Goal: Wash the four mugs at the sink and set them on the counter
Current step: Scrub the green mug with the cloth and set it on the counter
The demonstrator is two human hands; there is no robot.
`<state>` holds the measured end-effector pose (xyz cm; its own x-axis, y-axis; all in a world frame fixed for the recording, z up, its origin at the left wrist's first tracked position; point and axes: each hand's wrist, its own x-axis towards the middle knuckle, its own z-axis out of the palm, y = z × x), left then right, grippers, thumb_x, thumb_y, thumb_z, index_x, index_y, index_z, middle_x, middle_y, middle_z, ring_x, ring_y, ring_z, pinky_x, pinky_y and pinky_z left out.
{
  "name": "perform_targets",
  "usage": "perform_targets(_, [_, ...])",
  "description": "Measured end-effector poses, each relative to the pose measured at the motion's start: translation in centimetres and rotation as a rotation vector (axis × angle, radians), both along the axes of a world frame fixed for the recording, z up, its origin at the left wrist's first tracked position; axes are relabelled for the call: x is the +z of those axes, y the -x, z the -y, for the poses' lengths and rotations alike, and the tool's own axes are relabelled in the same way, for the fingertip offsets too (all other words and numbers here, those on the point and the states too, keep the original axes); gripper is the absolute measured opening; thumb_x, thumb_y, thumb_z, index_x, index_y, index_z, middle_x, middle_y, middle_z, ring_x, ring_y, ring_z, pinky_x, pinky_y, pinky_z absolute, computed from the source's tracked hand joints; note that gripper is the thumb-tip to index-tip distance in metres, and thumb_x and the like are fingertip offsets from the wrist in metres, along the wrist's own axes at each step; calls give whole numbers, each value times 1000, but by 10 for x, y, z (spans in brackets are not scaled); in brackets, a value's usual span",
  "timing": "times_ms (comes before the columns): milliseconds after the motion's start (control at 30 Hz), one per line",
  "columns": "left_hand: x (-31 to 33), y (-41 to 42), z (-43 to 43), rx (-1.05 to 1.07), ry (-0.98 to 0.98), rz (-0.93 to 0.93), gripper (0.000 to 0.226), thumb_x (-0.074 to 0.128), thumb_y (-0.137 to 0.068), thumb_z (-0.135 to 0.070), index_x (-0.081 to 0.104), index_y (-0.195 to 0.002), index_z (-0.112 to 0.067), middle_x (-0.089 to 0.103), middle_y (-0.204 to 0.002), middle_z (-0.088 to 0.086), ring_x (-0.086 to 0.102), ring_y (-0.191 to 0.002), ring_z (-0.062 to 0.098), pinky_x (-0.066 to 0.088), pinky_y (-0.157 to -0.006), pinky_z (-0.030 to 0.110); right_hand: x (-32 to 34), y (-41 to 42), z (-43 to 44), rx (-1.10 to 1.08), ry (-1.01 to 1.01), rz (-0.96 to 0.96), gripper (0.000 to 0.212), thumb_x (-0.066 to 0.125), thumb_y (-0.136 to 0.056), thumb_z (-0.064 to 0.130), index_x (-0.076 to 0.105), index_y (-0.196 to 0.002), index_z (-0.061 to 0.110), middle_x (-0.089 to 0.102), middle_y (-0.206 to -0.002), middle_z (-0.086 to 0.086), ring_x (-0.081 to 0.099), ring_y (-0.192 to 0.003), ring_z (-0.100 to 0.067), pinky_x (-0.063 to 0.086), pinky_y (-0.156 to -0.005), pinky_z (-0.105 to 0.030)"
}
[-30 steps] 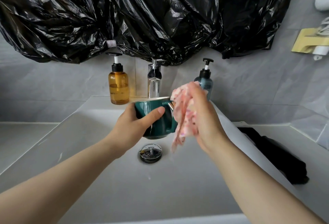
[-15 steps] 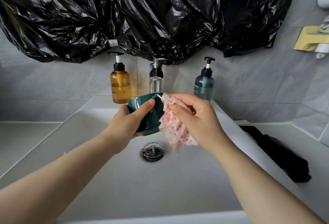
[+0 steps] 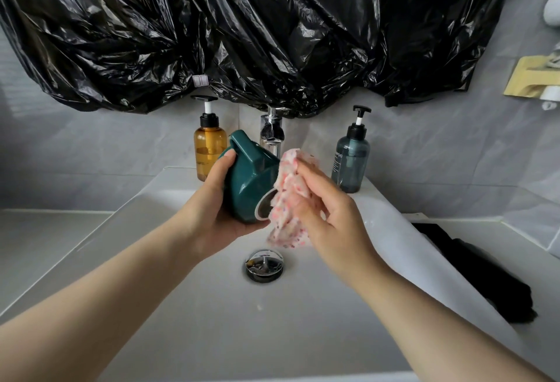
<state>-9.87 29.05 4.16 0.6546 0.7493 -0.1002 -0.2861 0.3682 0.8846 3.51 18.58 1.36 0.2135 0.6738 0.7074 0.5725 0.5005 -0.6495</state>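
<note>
Over the sink (image 3: 181, 306), left hand (image 3: 212, 208) grips the mug (image 3: 248, 181) tipped so right hand (image 3: 327, 215), clutching cloth (image 3: 288, 199) at three o'clock, reaches its base.

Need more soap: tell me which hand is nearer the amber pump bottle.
Left. The left hand, holding the green mug, sits in front of the amber pump bottle; the right hand, gripping the spotted cloth, is farther right, beyond the mug.

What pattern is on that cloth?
White cloth with pink dots, clearest in the head view.
</note>
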Motion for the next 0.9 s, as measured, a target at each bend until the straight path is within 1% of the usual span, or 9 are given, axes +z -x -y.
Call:
perform_targets(133, [1, 0, 6, -77, -6, -1, 48, 51, -90, -57, 75, -99, -17, 75, -104, 11, 68, -94, 26, 53, -91, 47, -3, 6, -6, -64, -43, 84, 52, 51, -97, 21, 29, -144, 27, 29, -147, 26, 24, -142, 8, 20, -115, -13])
perform_targets(200, [-1, 0, 5, -111, -34, -33, 48, 53, -88, -58, 79, -88, -19, 74, -103, 11, 66, -96, 27, 49, -99, 54, -2, 7, -7, -60, -37, 96, 50, 46, -101, 21, 24, -145, 27, 23, -147, 30, 19, -142, 10, 16, -115, -11])
perform_targets(267, [0, 2, 4, -140, -46, -100, 52, 58, -79, -63, 76, -97, -18, 75, -101, 8, 64, -101, 26, 38, -109, 57, -1, 7, -8, -43, -35, 85, 48, 43, -102, 20, 23, -144, 30, 21, -147, 30, 17, -142, 12, 15, -114, -8])
perform_targets(333, [0, 3, 2, -117, -22, -150, 61, 65, -66, -65, 71, -103, -17, 75, -96, 5, 64, -100, 23, 39, -108, 49, 0, 7, -8, -30, -40, 64, 46, 42, -102, 20, 23, -141, 37, 22, -148, 29, 18, -142, 11, 15, -113, -7])
perform_targets(433, [0, 3, 3, -103, 28, -96, 70, 72, -63, -60, 68, -115, -13, 73, -101, 6, 63, -96, 22, 47, -96, 39, 1, 9, -8, -12, -37, 14, 43, 40, -102, 21, 27, -139, 38, 27, -150, 23, 21, -141, 11, 18, -112, -8])
perform_targets(567, [0, 2, 5, -87, 65, -24, 77, 70, -70, -52, 60, -130, -5, 69, -120, 17, 68, -103, 30, 61, -80, 44, 3, 3, -9, -42, -44, 14, 43, 41, -101, 21, 32, -143, 27, 32, -150, 17, 26, -138, 13, 20, -109, -6])
perform_targets(667, [0, 5, 5, -176, 146, 49, 81, 58, -80, -63, 58, -129, 1, 68, -119, 22, 68, -106, 35, 57, -87, 52, 3, -4, -7, -36, -4, 1, 47, 40, -100, 26, 33, -147, 23, 31, -152, 17, 24, -139, 13, 19, -110, -6])
perform_targets(733, [0, 7, 4, -230, 145, 68, 92, 55, -75, -77, 60, -128, -2, 67, -123, 22, 66, -112, 35, 54, -95, 52, 3, -5, -5, -27, 13, 0, 47, 40, -100, 27, 33, -146, 26, 31, -154, 16, 23, -140, 12, 19, -112, -8])
perform_targets(900, [2, 8, 9, -186, 131, 28, 80, 64, -68, -68, 64, -122, -9, 70, -119, 18, 65, -116, 32, 54, -93, 52, 2, -3, -8, -52, 95, 147, 50, 40, -104, 25, 23, -150, 26, 17, -151, 29, 12, -141, 15, 11, -113, -6])
